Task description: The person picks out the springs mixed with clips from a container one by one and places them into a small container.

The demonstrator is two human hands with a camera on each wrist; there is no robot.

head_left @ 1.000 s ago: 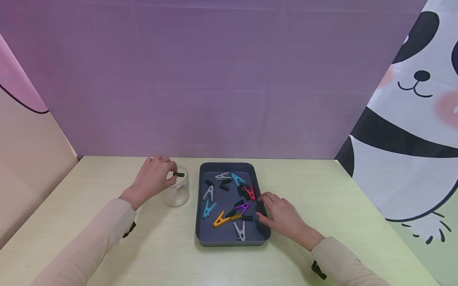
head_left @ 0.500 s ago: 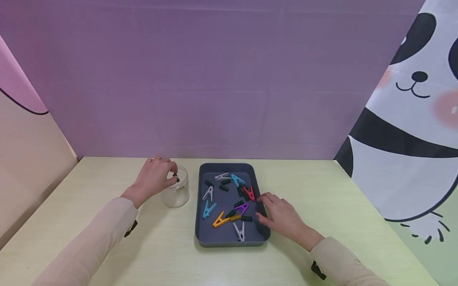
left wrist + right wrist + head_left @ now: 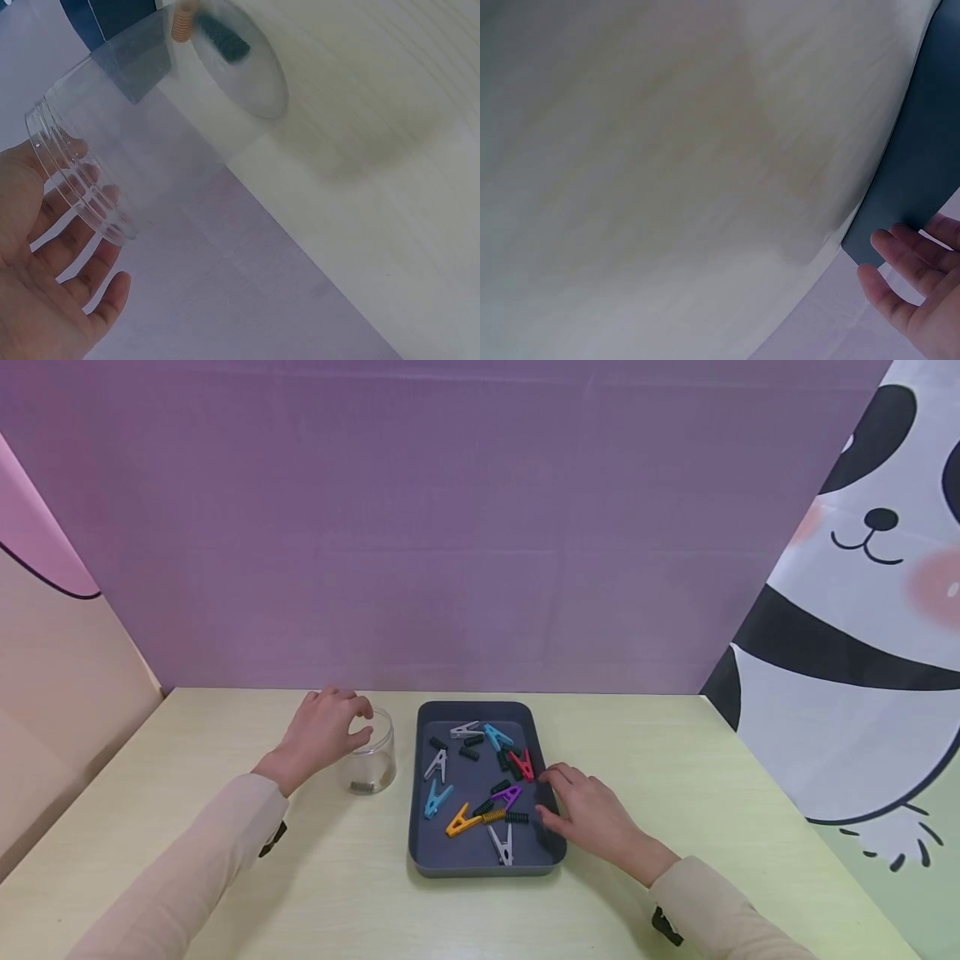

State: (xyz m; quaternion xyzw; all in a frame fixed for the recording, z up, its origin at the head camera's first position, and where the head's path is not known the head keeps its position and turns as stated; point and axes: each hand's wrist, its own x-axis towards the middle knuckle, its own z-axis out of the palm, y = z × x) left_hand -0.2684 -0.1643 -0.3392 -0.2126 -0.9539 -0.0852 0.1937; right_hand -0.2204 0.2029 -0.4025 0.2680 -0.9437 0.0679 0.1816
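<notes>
My left hand (image 3: 324,732) is at the mouth of a clear jar (image 3: 369,760), thumb and fingers apart with nothing between them. A dark spring (image 3: 223,37) and an orange-yellow spring (image 3: 182,21) lie on the jar's bottom, as the left wrist view shows. My right hand (image 3: 592,810) rests at the right rim of a dark grey tray (image 3: 487,863), fingers loosely bent and not gripping anything. Inside the tray are several black springs (image 3: 517,817), a yellow spring (image 3: 494,816), and several clothespin halves or clips, including an orange clip (image 3: 463,821) and a red clip (image 3: 522,765).
Both containers stand on a pale wooden table (image 3: 480,918), the jar left of the tray with a narrow gap between. A purple backdrop (image 3: 450,543) rises behind the table's far edge. A panda-printed sheet (image 3: 862,635) hangs at the right.
The left thumb and fingers held a black spring over the jar; it tilted downward, then was let go and now lies at the jar's bottom. The right hand has stayed at the tray.
</notes>
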